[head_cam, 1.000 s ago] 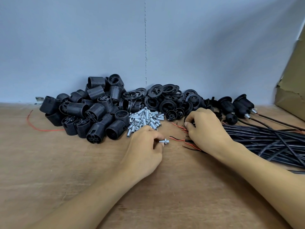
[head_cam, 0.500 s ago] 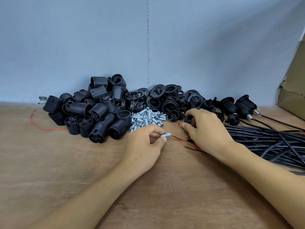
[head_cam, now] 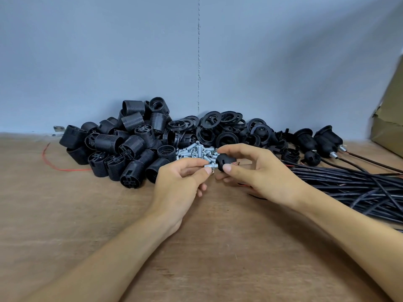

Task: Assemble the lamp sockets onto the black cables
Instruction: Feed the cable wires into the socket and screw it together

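left hand pinching metal nipple — right hand gripping black cap

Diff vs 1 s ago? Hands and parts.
The left hand lifted its silver threaded tube off the table toward the right. The right hand took up a black socket cap and brought it to the tube's end. The socket pile, rings, cable bundle unchanged.

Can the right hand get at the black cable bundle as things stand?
Likely yes for the path: the black cable bundle lies on the table just right of the right hand, with nothing between. But that hand grips a black socket cap, so it would probably need to put it down first.
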`<state>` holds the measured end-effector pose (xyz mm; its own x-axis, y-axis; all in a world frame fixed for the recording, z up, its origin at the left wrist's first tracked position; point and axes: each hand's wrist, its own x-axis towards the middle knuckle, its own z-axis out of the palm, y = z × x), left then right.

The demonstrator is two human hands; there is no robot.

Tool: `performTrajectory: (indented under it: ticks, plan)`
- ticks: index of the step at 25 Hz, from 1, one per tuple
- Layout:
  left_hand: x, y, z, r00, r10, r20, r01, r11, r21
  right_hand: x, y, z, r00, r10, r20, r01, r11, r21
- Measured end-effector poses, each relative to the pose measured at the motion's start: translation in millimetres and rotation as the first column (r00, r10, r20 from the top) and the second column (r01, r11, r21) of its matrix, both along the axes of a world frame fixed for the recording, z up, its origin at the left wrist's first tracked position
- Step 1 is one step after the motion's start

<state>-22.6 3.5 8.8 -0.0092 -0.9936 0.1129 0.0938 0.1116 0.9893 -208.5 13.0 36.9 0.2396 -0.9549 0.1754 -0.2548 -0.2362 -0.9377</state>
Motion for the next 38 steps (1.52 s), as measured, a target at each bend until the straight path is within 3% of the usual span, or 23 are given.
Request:
performTrajectory:
  ticks: [13, 25, 30, 34, 38]
  plan:
    - [1.1, 0.2, -2.2, 1.0, 0.024, 0.001, -0.024, 0.999, -0.039, -2.9, 0.4, -0.3, 0.996, 0.002, 0.084, -0.005, 0.999, 0.033]
    - [1.8, 2.6, -1.9, 0.997, 0.013, 0.071, -0.005, 0.993, -0.12, -1.9, 2.6, 2.0, 1.0, 0.002, -0.002, -0.001, 0.996, 0.088]
    - [1.3, 6.7, 0.7, 0.995, -0.019, 0.094, 0.034, 0.986, -0.162, 0.6, 4.1, 4.8, 0.996, -0.037, 0.077, 0.027, 0.993, 0.117]
    - [1.3, 6.9, 1.1, 0.999, -0.002, 0.053, 0.01, 0.988, -0.157, -2.2, 5.2, 8.0, 0.978, 0.098, 0.186, -0.137, 0.969, 0.208]
    - [2.2, 7.8, 1.2, 0.996, -0.036, 0.079, 0.05, 0.981, -0.188, -4.6, 4.1, 10.8, 0.999, 0.045, 0.031, -0.052, 0.961, 0.27]
